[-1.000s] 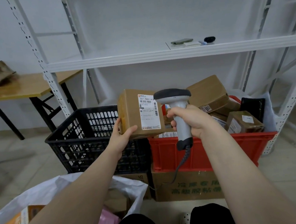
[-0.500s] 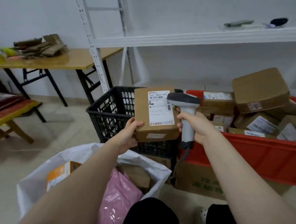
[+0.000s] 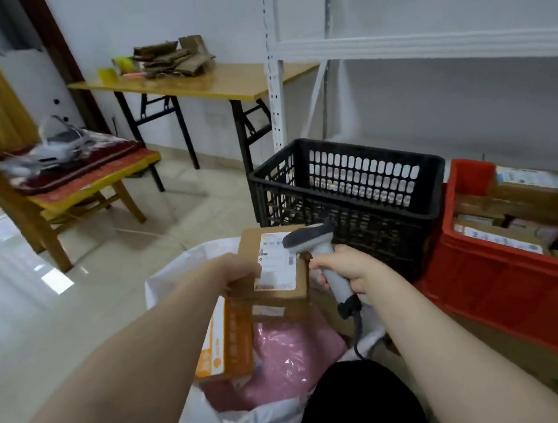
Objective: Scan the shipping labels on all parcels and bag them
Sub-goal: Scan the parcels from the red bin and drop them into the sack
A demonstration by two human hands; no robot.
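My left hand (image 3: 238, 269) grips a brown cardboard parcel (image 3: 278, 285) with a white shipping label (image 3: 276, 261) on its upper face, over the mouth of a white bag (image 3: 268, 413) on the floor. In my right hand (image 3: 347, 269) I hold a grey corded barcode scanner (image 3: 320, 251), its head just above the label's right edge. Inside the bag lie an orange box (image 3: 225, 340) and a pink plastic mailer (image 3: 288, 359). More labelled brown parcels (image 3: 515, 208) fill a red crate (image 3: 507, 281) at the right.
A black slotted crate (image 3: 348, 186) stands behind the bag, beside a white metal shelf rack (image 3: 275, 79). A wooden table (image 3: 196, 85) with cardboard scraps is at the back, a wooden chair (image 3: 55, 200) at the left. A cardboard box (image 3: 528, 352) sits under the red crate.
The view has swung left and down. My left hand has lowered the parcel from in front of the crates to over the bag, and the scanner has followed it down.
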